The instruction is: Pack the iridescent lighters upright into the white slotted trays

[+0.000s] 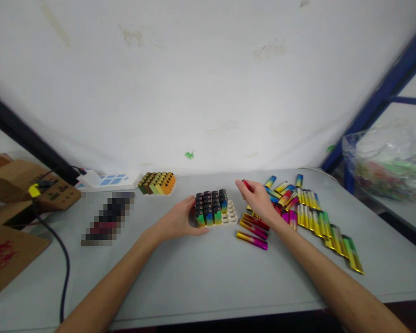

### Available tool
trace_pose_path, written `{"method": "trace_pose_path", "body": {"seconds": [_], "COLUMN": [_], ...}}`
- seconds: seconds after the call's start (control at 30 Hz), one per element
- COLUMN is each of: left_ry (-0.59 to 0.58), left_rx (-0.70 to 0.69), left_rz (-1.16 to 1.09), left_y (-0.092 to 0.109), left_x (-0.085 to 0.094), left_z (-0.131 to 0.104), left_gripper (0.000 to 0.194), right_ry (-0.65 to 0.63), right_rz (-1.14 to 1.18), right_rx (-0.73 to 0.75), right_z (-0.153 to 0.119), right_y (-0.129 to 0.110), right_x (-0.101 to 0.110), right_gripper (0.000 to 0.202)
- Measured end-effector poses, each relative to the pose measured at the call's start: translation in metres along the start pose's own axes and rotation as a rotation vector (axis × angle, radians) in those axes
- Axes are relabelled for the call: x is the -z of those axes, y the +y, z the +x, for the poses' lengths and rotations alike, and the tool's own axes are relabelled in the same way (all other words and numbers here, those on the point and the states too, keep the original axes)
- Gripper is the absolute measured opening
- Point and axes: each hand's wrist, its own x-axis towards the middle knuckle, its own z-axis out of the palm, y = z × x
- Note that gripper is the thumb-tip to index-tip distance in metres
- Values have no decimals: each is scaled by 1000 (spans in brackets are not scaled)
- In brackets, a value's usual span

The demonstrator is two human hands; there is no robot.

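A white tray (233,213) with rows of sockets stands mid-table. Upright lighters (208,206) with black tops and green-to-blue bodies fill its left part, while sockets at the right end show bare. Around the tray's left end curls my left hand (180,218), thumb along the front edge and fingers at the back corner. Just right of the tray and above the table, my right hand (260,198) pinches a small shiny red piece (247,185), mostly hidden by the fingers. Beneath that wrist lie loose metallic tubes (252,240) in gold, pink and red, shaped like lighter casings.
More gold, green and blue casings (312,219) spread across the right side. A second block of yellowish lighters (156,183) stands near the wall. Left are a white power strip (107,180), a pixelated item (108,219), cardboard boxes (17,185) and a black cable (66,259).
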Motion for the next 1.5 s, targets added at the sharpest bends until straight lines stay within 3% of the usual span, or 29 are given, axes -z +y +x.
{"method": "trace_pose_path", "body": {"seconds": [0.23, 0.57, 0.7, 0.83, 0.97, 1.13, 1.3, 1.5], "left_ry": [4, 9, 3, 9, 6, 14, 12, 22], "left_rx": [-3, -5, -1, 5, -9, -18, -22, -11], "left_rz": [-7, -4, -1, -13, -16, -10, -8, -18], "left_y": [-1, -1, 0, 1, 1, -1, -3, -3], "left_x": [0, 0, 0, 0, 0, -1, -2, -3], "left_z": [-1, -1, -1, -1, -1, -1, -1, -1], "left_gripper": [69, 73, 72, 69, 68, 73, 73, 71], "right_ry": [77, -44, -129, -71, -204, -412, -472, -506], "right_rz": [-173, -128, -171, -357, -380, -382, -523, -654], "right_rx": [6, 94, 256, 395, 310, 334, 381, 390], "right_z": [-6, -13, -13, -14, -19, -21, -21, -28], "right_y": [-6, -8, -10, -19, -31, -30, -20, -25], "right_x": [-3, 0, 8, 16, 22, 22, 18, 16], "right_gripper": [36, 40, 32, 33, 39, 36, 28, 27]}}
